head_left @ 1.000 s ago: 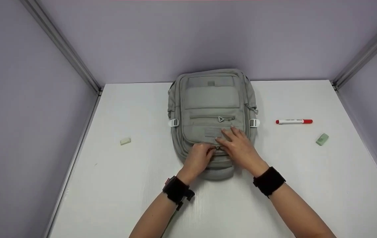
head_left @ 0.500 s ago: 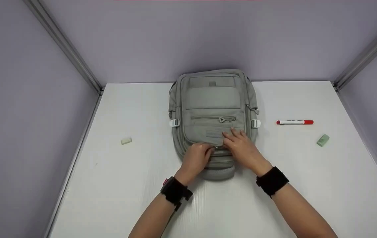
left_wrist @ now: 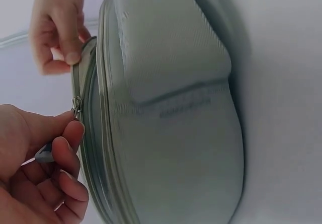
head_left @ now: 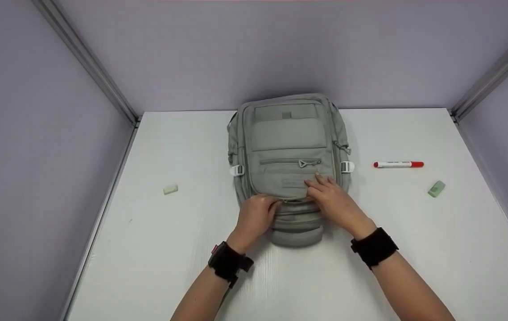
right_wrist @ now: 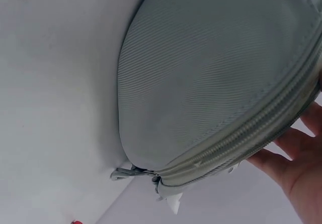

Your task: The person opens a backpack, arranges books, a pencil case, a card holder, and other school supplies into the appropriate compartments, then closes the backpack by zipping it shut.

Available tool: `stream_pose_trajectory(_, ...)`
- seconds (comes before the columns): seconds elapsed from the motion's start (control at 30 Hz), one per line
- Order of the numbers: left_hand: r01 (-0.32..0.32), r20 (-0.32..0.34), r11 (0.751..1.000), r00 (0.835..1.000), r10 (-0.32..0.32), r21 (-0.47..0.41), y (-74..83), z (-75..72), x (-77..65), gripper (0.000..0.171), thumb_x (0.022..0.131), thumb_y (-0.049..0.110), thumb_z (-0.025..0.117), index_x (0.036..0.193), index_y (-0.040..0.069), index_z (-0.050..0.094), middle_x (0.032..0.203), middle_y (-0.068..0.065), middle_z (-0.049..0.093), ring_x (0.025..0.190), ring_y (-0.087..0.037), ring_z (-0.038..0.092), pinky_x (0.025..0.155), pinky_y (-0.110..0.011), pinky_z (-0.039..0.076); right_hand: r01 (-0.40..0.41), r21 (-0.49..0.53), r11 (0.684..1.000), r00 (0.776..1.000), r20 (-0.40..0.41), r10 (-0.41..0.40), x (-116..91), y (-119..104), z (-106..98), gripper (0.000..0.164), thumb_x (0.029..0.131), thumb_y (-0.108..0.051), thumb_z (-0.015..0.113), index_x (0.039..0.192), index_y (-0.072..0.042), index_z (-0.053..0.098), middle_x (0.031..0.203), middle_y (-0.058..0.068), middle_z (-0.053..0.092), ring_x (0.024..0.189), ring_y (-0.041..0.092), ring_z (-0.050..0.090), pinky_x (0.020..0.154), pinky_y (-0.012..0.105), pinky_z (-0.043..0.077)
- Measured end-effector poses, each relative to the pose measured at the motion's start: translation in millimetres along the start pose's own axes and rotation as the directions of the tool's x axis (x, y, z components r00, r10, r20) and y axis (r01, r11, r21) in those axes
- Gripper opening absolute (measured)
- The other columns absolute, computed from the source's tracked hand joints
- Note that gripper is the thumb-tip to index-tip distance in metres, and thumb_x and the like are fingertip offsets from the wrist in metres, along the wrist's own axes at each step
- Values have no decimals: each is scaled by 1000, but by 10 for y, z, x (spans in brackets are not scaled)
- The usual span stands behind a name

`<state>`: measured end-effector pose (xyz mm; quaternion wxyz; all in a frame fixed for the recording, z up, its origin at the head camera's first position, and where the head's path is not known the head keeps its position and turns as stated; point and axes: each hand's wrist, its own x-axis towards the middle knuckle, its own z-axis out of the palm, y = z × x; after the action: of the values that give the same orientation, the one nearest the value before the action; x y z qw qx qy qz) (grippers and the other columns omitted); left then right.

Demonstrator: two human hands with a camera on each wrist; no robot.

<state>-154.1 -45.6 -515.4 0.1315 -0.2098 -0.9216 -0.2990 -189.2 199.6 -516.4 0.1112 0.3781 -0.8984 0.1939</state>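
Note:
A grey-green backpack (head_left: pixel 289 133) lies on its back on the white table, its top handle end toward me. My left hand (head_left: pixel 254 218) is at the near edge of the front pocket. In the left wrist view its thumb and forefinger pinch the pull of a metal zipper slider (left_wrist: pixel 76 104). Past the slider, the zipper's edges stand apart. My right hand (head_left: pixel 336 203) grips the pocket's edge farther right, between thumb and fingers, with some fingers resting over the front panel. The right wrist view shows the bag's side and its zipper tracks (right_wrist: pixel 241 138).
A red-capped white marker (head_left: pixel 398 164) and a green eraser (head_left: pixel 436 189) lie right of the backpack. A small pale eraser-like block (head_left: pixel 170 189) lies to its left. The table (head_left: pixel 182 151) has grey panel walls on its far side and both flanks.
My left hand has moved left along the pocket edge with the zipper pull. My right hand has shifted right, away from it. The backpack's near end has shifted slightly right and toward me.

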Motion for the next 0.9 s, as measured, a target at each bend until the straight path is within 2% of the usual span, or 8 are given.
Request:
stream_pose_trajectory(0.23,14,9,999,1000,-14,38,-98,-88,-28,10,91,18,72,89,11,78,84,-1,72,75,-17,69,65,-34,55,-16,51,999,1000,19,15,-64,23,-65,11,92,-2,66,95,-11,61,133,17,59,127,47,46,101,64,34)
stream_pose_trajectory(0.5,62,127,998,990,-63,10,-266,-212,-26,10,88,23,74,88,15,80,79,4,72,67,-14,66,57,-32,51,14,62,998,1000,-18,-13,-172,57,-112,16,89,3,67,96,-10,60,130,18,60,124,47,49,99,64,37)
stream_pose_trajectory(0.6,96,115,994,988,-102,54,-316,-258,-21,9,86,23,75,85,16,80,74,3,71,63,-14,64,54,-32,50,28,56,998,999,-32,-26,-173,64,-110,17,88,3,69,96,-9,59,128,18,61,122,48,51,97,64,39)
stream_pose_trajectory(0.7,123,82,982,987,-135,144,-351,-273,-12,11,86,26,76,82,17,80,72,1,70,62,-19,64,52,-35,50,36,57,998,998,-46,-34,-170,72,-105,18,87,4,70,95,-9,59,127,18,62,121,48,52,96,64,39)
stream_pose_trajectory(0.9,123,53,957,988,-142,261,-383,-274,3,12,86,26,75,80,17,80,69,-5,69,61,-25,65,52,-39,51,34,69,997,998,-46,-31,-176,76,-109,15,89,-1,69,96,-9,60,129,18,61,122,48,51,98,65,37)
